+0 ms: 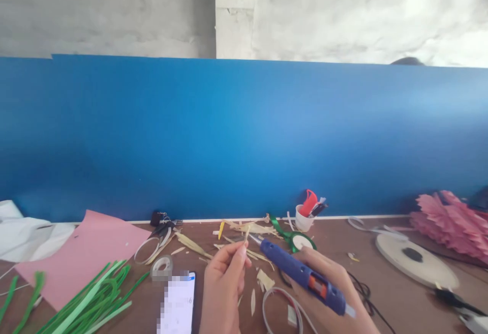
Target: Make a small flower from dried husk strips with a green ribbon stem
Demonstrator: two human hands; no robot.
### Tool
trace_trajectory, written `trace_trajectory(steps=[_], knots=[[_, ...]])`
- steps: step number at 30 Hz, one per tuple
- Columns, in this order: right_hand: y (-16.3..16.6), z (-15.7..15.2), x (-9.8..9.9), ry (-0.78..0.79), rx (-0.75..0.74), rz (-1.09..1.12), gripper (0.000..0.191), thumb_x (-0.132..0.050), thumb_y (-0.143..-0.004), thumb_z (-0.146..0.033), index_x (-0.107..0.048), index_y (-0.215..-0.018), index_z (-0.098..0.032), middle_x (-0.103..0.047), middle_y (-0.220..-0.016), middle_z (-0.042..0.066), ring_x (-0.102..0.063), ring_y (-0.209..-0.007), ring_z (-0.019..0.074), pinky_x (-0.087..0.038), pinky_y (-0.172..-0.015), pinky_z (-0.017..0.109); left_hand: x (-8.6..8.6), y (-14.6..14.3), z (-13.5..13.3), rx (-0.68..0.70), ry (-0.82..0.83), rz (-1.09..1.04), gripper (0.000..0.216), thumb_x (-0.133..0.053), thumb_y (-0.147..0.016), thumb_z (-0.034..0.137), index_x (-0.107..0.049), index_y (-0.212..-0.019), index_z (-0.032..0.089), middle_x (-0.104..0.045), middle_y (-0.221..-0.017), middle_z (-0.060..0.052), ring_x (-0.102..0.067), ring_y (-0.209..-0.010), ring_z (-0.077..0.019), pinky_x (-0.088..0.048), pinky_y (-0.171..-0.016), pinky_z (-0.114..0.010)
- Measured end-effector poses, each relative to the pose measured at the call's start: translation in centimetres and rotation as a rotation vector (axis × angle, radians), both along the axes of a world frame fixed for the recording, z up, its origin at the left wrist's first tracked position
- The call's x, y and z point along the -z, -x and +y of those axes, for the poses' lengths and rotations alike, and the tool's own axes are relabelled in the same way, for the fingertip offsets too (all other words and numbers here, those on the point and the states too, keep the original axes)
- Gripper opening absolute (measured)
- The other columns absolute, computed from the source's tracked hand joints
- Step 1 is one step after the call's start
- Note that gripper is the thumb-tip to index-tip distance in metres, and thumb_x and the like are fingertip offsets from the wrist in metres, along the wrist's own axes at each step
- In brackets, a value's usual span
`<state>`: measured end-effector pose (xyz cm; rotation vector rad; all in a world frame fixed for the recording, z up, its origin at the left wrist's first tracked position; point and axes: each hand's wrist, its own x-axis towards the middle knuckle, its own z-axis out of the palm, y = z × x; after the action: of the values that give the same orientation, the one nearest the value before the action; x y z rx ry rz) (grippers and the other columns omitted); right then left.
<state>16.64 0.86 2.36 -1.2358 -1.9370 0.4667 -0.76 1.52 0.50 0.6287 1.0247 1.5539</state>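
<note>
Between thumb and fingers, my left hand (229, 275) pinches a thin straw-coloured strip (247, 234) that points upward. My right hand (331, 278) is wrapped round a blue hot glue gun (301, 273), with a clear glue stick end (349, 311) poking out of its back. The gun's metal nozzle (255, 239) is beside the strip; I cannot tell if they touch. Scattered dry straw-coloured pieces (194, 244) lie behind and around both hands. A roll of green ribbon (303, 241) sits just behind the gun.
At left lie green pipe cleaners (102, 298), pink paper (91, 252), clear tape (161, 268) and a phone (179, 301). A white cup (304, 219) of tools stands by the blue partition (229, 141). To the right are a round white disc (396, 252), pink pleated paper (450, 224) and black cable (362, 291).
</note>
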Motion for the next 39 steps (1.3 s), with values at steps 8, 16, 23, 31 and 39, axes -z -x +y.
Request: trace_trajectory(steps=[8, 16, 23, 31, 39], knots=[[0.2, -0.1, -0.4, -0.039, -0.015, -0.039, 0.004, -0.059, -0.075, -0.022, -0.064, -0.076, -0.021, -0.061, -0.069, 0.002, -0.056, -0.059, 0.017, -0.043, -0.055, 0.024, -0.6, -0.2, 0.1, -0.041, 0.01, -0.05, 0.033, -0.079, -0.06, 0.043, -0.07, -0.072, 0.014, -0.051, -0.054, 0.003, -0.021, -0.042, -0.0014, -0.01, -0.04, -0.017], [0.3, 0.0, -0.4, -0.048, -0.001, -0.055, 0.005, -0.057, -0.073, -0.019, -0.063, -0.074, -0.021, -0.06, -0.068, 0.001, -0.055, -0.059, 0.0166, -0.042, -0.054, 0.024, -0.7, -0.3, 0.0, -0.06, 0.036, -0.074, 0.035, -0.081, -0.058, 0.04, -0.072, -0.076, 0.012, -0.048, -0.051, 0.004, -0.021, -0.041, -0.0003, -0.009, -0.042, -0.017], [0.3, -0.1, -0.4, -0.044, 0.005, -0.029, 0.004, -0.058, -0.075, -0.02, -0.062, -0.074, -0.021, -0.059, -0.068, 0.001, -0.055, -0.059, 0.017, -0.044, -0.055, 0.024, -1.2, -0.3, -0.2, -0.062, 0.083, -0.103, 0.039, -0.083, -0.055, 0.042, -0.074, -0.078, 0.012, -0.045, -0.049, 0.006, -0.022, -0.039, 0.0006, -0.01, -0.041, -0.017], [0.2, -0.1, -0.4, -0.013, -0.024, -0.035, 0.007, -0.057, -0.077, -0.023, -0.063, -0.074, -0.021, -0.06, -0.068, 0.001, -0.055, -0.058, 0.0162, -0.044, -0.054, 0.024, -0.9, -0.2, -0.1, -0.027, 0.079, -0.111, 0.038, -0.082, -0.057, 0.042, -0.073, -0.08, 0.013, -0.046, -0.049, 0.006, -0.022, -0.038, 0.0, -0.011, -0.039, -0.017], [0.2, 0.4, 1.1, 0.06, 0.072, 0.231, 0.018, -0.062, -0.077, -0.034, -0.058, -0.066, -0.02, -0.052, -0.056, -0.003, -0.047, -0.05, 0.0131, -0.041, -0.045, 0.021, -0.7, 0.0, -0.1, 0.072, 0.043, -0.094, 0.038, -0.08, -0.06, 0.046, -0.072, -0.077, 0.014, -0.047, -0.053, 0.006, -0.02, -0.037, 0.0008, -0.013, -0.037, -0.016]])
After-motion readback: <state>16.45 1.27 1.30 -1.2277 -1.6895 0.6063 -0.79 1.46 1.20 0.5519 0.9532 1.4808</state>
